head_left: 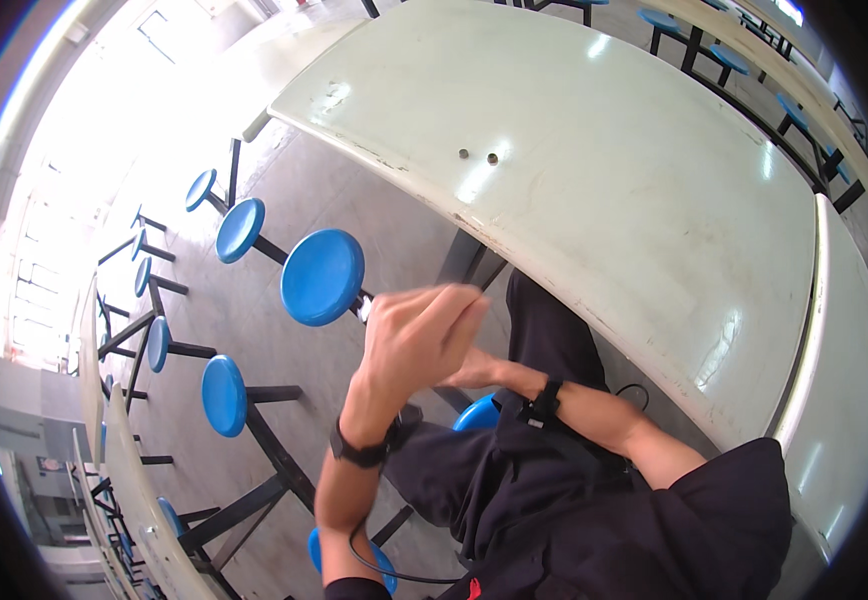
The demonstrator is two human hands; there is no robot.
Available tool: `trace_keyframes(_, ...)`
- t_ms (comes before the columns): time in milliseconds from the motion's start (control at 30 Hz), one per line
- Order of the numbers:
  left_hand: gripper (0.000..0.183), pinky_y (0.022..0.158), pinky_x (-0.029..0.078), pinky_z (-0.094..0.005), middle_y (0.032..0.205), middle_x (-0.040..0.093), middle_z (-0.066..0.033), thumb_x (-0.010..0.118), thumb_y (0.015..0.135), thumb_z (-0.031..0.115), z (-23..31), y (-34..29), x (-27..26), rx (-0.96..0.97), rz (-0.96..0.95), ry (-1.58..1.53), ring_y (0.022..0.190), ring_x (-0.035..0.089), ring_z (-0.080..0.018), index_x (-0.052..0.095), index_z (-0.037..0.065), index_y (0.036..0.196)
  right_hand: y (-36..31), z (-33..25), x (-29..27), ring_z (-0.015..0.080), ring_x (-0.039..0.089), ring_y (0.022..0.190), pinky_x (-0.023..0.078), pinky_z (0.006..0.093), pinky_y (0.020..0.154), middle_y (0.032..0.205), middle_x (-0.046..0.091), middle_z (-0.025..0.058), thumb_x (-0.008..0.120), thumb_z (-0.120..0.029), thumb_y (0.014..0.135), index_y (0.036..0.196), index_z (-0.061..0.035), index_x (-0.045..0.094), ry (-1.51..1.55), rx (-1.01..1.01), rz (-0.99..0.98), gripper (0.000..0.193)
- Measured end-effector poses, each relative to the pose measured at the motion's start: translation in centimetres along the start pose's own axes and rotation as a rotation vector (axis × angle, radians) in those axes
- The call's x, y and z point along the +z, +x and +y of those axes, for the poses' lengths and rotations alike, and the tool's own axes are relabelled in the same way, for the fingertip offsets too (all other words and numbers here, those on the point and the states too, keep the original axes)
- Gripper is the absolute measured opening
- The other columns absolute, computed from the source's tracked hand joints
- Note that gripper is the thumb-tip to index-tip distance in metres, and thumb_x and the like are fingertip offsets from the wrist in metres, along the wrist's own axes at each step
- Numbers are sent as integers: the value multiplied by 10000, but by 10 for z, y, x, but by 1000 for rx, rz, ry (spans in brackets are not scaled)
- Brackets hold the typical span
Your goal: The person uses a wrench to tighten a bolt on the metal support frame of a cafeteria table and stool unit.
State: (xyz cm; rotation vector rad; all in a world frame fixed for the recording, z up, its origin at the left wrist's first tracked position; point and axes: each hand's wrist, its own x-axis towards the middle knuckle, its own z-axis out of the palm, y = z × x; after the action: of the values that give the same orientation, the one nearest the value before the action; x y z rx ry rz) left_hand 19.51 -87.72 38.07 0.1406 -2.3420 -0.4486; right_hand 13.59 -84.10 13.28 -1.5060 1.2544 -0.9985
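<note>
Right above the lap, just off the table edge: left hand (419, 340) lifted up, back of it turned to the camera, fingers curled in like a loose fist, a bit blurry, nothing seen inside. Tucked behind it and touching it, right hand (474, 372), mostly hidden, so no telling if wide or closed.

On the left wrist, just below that hand, a black strap band (362, 452), snug on the arm. Hanging from near it, a thin black wire (394, 572), looping down past the forearm. On the right wrist, a second black strap band (544, 402) of the same kind, near the hands.

Below the hands, dark trousers (544, 330) and a dark short-sleeved shirt (654, 530). Peeking out under the right wrist, a bit of a round blue plastic stool seat (474, 415).

Further out, to the left of the raised hand, another round blue stool seat (323, 277) on a dark metal arm, then more blue seats (241, 229) in a row behind it. Above and to the right, a long white table top (604, 180), shiny, with two small round holes (477, 156) side by side. Under it all, plain grey floor (254, 330). Far left, a bright window glow and one more row of blue seats.
</note>
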Motion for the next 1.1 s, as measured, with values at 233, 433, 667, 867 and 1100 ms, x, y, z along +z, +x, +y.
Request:
trace_keyframes(233,219,408,386,-309,533,473,-29,617,783,178,-48,77,38,330,-228,438,472,505,-197,477,94,637,-26,10,-8,141,559,657,439,281,625,700,581,40,701,-275,700,890,-80,620,90,153,3,285)
trace_keyframes(433,259,637,422,-277,606,467,1,585,820,285,-51,122,93,682,-465,424,626,501,-158,480,109,663,-20,22,-8,133,546,652,431,281,612,681,562,29,710,-275,685,907,-78,621,194,173,89,310)
trace_keyframes(667,260,690,429,-299,696,469,-14,610,811,273,-43,123,136,557,-438,27,709,485,-165,461,98,690,-16,31,1,145,565,676,440,287,626,706,579,39,705,-295,677,924,-79,618,185,220,86,339)
trace_keyframes(867,137,800,393,-331,808,541,-4,660,762,176,-39,119,142,406,-262,-182,802,504,-211,555,90,779,-15,36,8,185,583,700,450,303,643,747,608,67,696,-306,679,937,-88,618,158,181,43,347)
trace_keyframes(1100,142,791,384,-320,856,596,-12,650,752,118,-93,102,82,193,-9,340,849,525,-209,657,98,893,-15,39,14,197,599,779,468,322,722,813,615,73,701,-349,688,992,-89,610,89,195,-14,410)
